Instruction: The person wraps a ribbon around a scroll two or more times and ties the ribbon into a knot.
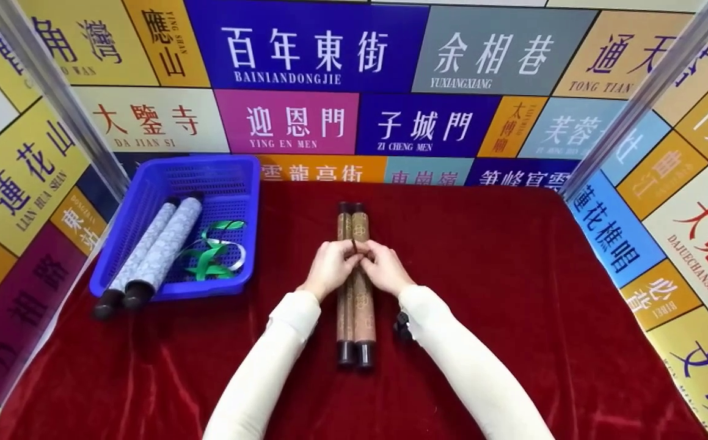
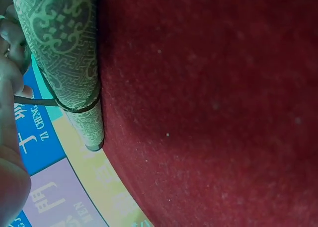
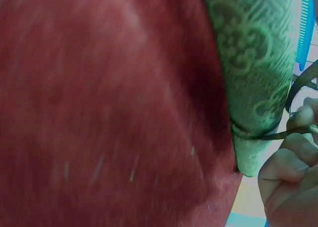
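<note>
Two rolled scrolls lie side by side on the red cloth, a left scroll [image 1: 345,315] and a right scroll [image 1: 363,315], both brown and patterned with dark end knobs. A thin dark cord [image 3: 280,135] wraps around them and also shows in the left wrist view as a loop [image 2: 79,109] drawn toward the fingers. Above the scrolls, my left hand [image 1: 329,267] and right hand [image 1: 385,267] meet fingertip to fingertip. Each pinches a part of the cord. The fingers cover the spot where its ends come together.
At the left stands a blue plastic basket [image 1: 252,232]. Two pale blue scrolls [image 1: 173,238] lean in it, their dark knobs over its front rim, beside green and white ribbons [image 1: 210,260]. Clear posts [image 1: 635,91] and sign-covered walls [image 1: 305,122] surround the red cloth [image 1: 482,256].
</note>
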`<action>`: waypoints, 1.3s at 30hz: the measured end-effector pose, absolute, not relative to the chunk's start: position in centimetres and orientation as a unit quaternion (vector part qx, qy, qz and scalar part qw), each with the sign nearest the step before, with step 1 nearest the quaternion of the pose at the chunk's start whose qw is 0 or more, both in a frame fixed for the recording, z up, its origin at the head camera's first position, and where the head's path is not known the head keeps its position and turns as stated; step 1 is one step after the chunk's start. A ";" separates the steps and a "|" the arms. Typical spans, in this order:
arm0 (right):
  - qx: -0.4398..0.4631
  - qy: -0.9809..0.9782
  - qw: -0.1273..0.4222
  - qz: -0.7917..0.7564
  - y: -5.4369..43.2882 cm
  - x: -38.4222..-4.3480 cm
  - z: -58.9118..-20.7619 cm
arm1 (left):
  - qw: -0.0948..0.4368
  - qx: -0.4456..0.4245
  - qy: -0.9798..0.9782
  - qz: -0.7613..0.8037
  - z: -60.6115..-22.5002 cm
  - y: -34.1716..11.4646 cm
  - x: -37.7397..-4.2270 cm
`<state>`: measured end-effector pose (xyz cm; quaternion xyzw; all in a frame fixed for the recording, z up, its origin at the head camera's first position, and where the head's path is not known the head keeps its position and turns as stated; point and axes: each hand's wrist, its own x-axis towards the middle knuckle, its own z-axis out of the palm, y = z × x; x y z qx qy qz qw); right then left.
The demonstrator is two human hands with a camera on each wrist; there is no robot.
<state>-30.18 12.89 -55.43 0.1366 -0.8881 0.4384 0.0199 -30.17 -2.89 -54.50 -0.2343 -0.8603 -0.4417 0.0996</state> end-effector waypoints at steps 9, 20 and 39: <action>0.051 -0.793 -0.004 0.607 12.4 -30.1 -55.0 | 0.129 -0.220 -0.866 -0.430 -54.9 -3.0 -30.1; -0.034 -0.783 0.098 0.613 13.3 -30.4 -55.3 | 0.072 -0.145 -0.837 -0.523 -55.7 -4.5 -30.3; 0.009 -0.934 0.011 0.357 16.7 -29.8 -55.5 | -0.020 0.057 -0.861 -0.506 -55.8 -7.2 -29.7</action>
